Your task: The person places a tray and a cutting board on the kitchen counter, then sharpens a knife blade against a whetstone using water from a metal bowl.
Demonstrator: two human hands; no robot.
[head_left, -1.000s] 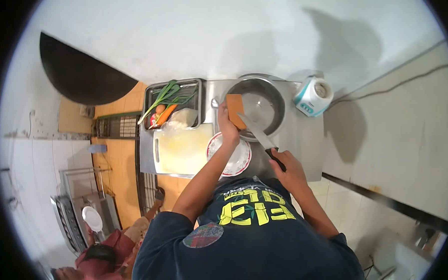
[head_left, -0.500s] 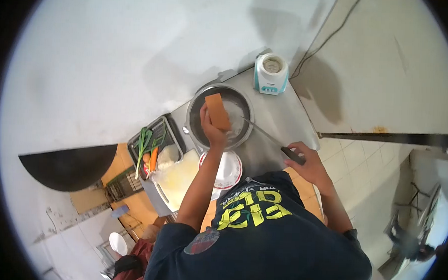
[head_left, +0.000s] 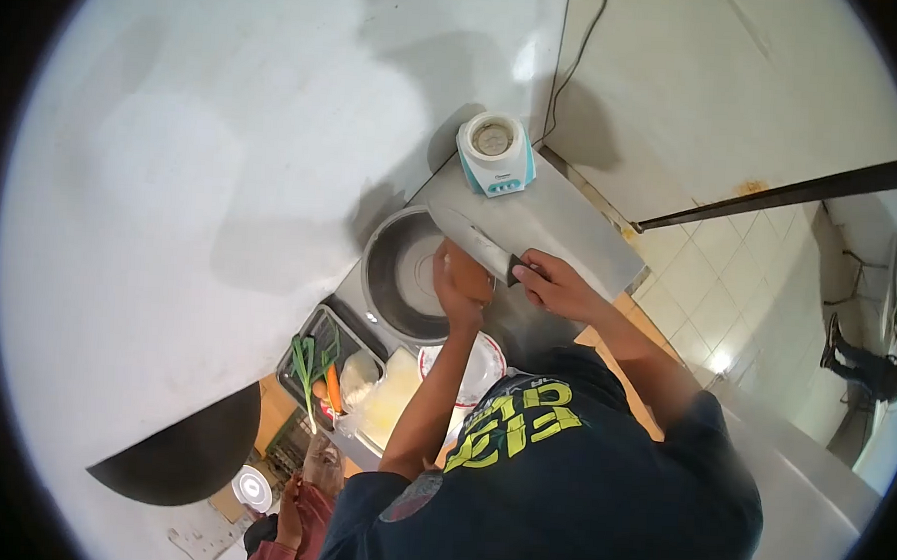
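My left hand is closed around an orange-brown sharpening stone, over the right side of a metal basin. My right hand grips the dark handle of a knife. Its broad blade points up and left, lying across or just above the top of the stone; contact cannot be made out for sure. A shallow layer of pale liquid seems to cover the basin's bottom. Just below the basin sits a white plate with a red-patterned rim, partly behind my left forearm.
A white and turquoise blender base stands on the metal counter. Left of the basin, a dark tray holds a leek and a carrot, beside a cutting board. Another person's red sleeve shows at lower left.
The knife has swung up from low beside the basin to the stone, its blade now seen broadside. My left hand has turned and lowered the stone towards the basin's right rim. The view has rotated.
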